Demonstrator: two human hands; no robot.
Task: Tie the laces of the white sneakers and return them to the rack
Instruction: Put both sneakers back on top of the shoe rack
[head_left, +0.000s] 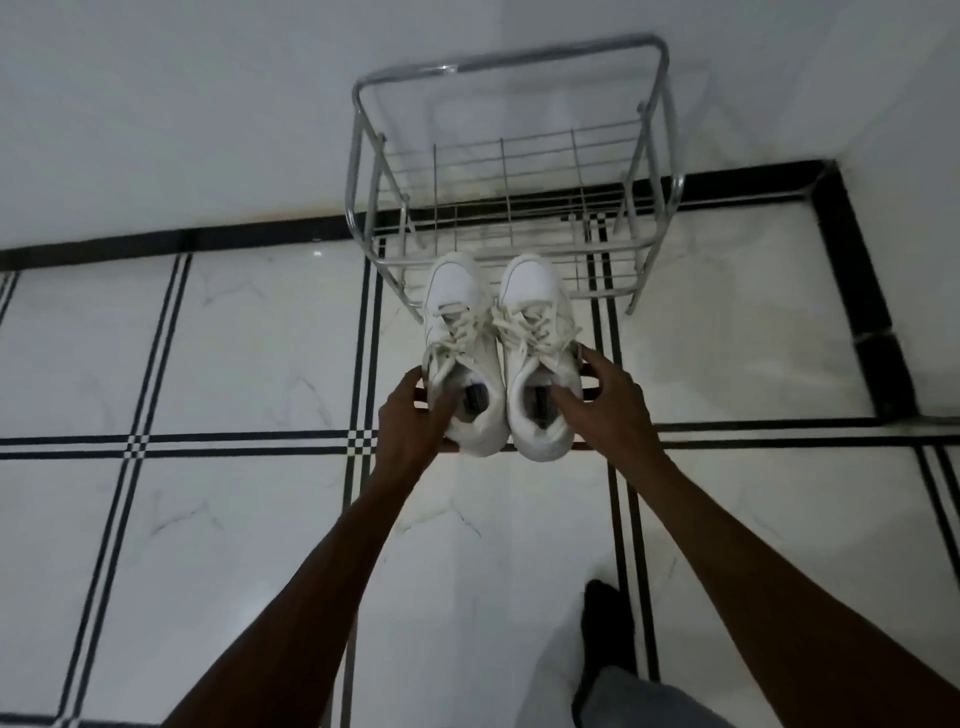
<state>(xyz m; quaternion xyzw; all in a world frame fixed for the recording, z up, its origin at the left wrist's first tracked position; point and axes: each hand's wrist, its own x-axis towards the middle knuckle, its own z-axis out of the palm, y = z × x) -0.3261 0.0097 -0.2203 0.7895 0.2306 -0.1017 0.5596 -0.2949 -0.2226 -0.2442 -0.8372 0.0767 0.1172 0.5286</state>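
Holding both white sneakers side by side in front of the metal rack (511, 156), toes toward it: left hand (410, 415) grips the left sneaker (460, 353) at its collar, right hand (605, 400) grips the right sneaker (540, 353) likewise. Laces look knotted, honestly hard to tell. I'd say only shelving remains, rack's empty.
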